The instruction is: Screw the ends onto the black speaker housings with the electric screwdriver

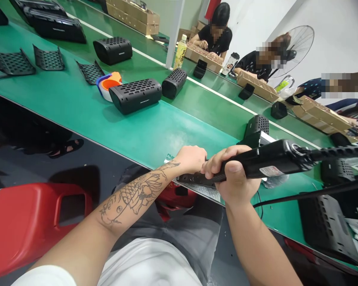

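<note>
My right hand (238, 178) is wrapped around a black electric screwdriver (268, 159), which lies nearly level with its cord end to the right. The tip of the tool is hidden behind my fingers. Close by on the left, my left hand (192, 159) is closed at the bench edge, and what its fingers grip is hidden. Below both hands, a dark flat part (195, 179) shows in part, with clear plastic at its edge. To the right of my right hand lies some crumpled clear plastic (276, 181).
Black perforated speaker-like housings (135, 95) stand along the green bench (86, 113). Curved mesh panels (49, 58) and a tape roll (109, 85) lie at the left. A cable (310, 194) crosses at the right. Red stools (26, 222) stand below. Several people work across the bench.
</note>
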The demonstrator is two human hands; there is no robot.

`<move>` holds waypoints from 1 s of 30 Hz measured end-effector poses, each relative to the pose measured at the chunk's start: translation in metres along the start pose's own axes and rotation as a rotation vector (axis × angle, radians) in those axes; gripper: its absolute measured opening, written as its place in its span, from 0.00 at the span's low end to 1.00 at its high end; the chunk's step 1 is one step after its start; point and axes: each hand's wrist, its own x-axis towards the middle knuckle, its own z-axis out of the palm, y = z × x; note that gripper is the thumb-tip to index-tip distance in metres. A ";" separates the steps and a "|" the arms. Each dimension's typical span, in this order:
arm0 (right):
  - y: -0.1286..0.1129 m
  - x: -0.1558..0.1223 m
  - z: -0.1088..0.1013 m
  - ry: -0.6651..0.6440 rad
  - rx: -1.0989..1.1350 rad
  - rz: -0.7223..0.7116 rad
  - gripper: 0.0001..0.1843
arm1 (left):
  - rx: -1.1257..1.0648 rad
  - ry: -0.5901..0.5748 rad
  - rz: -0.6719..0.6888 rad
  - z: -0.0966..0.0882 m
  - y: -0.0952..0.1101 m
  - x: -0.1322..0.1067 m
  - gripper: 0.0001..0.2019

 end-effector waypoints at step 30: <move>0.019 -0.012 -0.010 -0.210 0.007 0.076 0.19 | -0.058 -0.007 0.023 -0.016 0.006 -0.008 0.08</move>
